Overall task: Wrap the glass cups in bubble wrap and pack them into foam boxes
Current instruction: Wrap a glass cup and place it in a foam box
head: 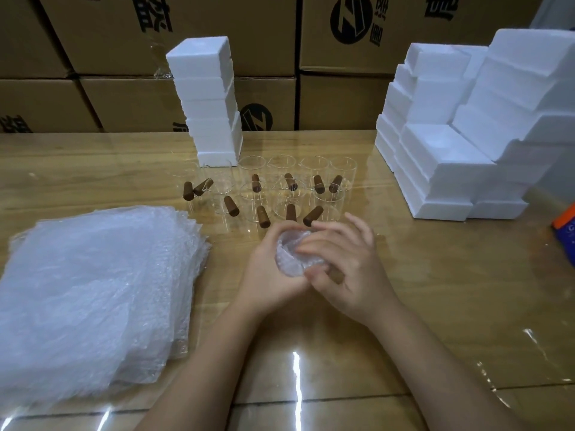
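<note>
A glass cup wrapped in bubble wrap (pixel 287 255) sits between my two hands over the table's middle. My left hand (pixel 266 272) cups it from the left with curled fingers. My right hand (pixel 345 259) grips it from the right, fingers laid across the wrap; the cup's brown handle (pixel 337 276) pokes out under that hand. Several bare glass cups (pixel 281 185) with brown wooden handles stand in rows just beyond my hands. A thick pile of bubble wrap sheets (pixel 93 284) lies at the left. White foam boxes (pixel 445 163) are stacked at the right.
A tall stack of foam boxes (pixel 208 101) stands behind the cups. Brown cardboard cartons (pixel 124 98) wall off the back of the wooden table (pixel 435 306). An orange and blue object (pixel 566 225) lies at the right edge.
</note>
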Demonstrator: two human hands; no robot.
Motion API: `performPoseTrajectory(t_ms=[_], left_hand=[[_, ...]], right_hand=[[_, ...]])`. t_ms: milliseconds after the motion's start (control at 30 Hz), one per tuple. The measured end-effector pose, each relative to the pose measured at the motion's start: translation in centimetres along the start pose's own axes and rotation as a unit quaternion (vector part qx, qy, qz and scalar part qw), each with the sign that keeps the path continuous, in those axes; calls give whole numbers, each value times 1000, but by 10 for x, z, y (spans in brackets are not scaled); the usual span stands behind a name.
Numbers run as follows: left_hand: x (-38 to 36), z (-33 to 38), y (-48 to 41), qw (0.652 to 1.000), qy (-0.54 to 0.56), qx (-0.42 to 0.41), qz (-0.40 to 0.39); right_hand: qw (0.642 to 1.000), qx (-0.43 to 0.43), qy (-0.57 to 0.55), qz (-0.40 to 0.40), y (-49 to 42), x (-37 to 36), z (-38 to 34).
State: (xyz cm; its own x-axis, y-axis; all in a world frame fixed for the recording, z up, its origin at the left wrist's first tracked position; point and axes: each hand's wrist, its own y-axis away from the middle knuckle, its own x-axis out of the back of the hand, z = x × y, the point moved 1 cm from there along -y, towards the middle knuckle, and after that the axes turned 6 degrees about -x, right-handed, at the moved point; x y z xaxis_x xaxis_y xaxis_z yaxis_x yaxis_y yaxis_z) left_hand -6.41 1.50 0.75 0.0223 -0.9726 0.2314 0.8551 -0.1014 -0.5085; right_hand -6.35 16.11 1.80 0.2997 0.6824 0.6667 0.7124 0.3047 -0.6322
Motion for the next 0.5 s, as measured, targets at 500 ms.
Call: performPoseTrajectory(t_ms=[500], left_hand=[[-2,-16,4,993,27,110,-33]], right_hand=[[968,-100,-94,-212,0,-15,12]])
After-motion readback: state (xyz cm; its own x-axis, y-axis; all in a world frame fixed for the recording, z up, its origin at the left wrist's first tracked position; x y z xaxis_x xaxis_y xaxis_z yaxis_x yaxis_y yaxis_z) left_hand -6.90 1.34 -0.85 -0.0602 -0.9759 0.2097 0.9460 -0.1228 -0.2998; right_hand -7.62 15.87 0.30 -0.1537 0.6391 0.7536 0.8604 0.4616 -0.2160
